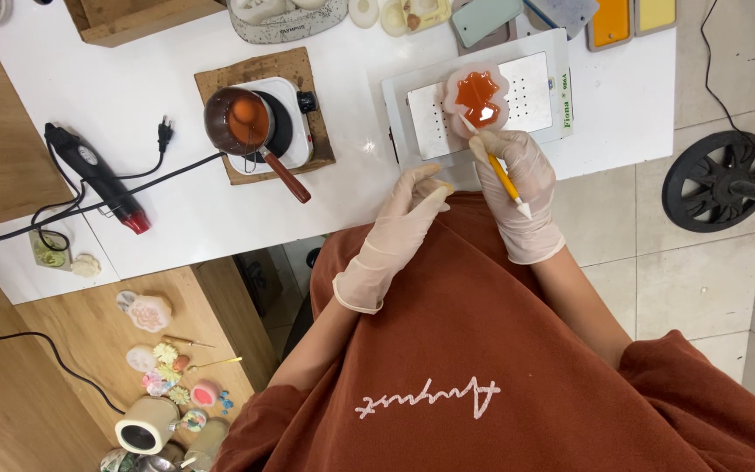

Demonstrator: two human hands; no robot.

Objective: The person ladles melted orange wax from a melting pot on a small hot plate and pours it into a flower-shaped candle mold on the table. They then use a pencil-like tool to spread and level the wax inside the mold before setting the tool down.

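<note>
A white table point(176, 218) stands on a pale tiled floor point(657, 280), with a lower wooden table point(72, 350) beside it. Nearest the camera is the person's rust-coloured sweatshirt point(482, 350). Both hands wear thin pale gloves. The left hand point(408, 210) rests at the table's edge, its fingers loosely curled and holding nothing. The right hand point(517, 175) pinches a yellow-handled tool point(502, 175) the way one holds a pen; its thin tip reaches into a pale mould point(477, 94) filled with orange-red liquid in a leaf shape. The mould sits on a perforated metal plate point(530, 87) set in a grey-white frame, just beyond the right hand.

To the left on the white table, a small brown pot point(238, 121) with a red-brown handle sits on a little white electric burner point(294, 118), which stands on a brown mat point(259, 68). Further left lies a black and red heat gun point(98, 175) with its black cord point(163, 170). At the far edge lie more moulds and coloured trays point(612, 22). On the wooden table lie small pastel cast pieces point(163, 367). A black wheel point(705, 181) stands on the floor, well apart.
</note>
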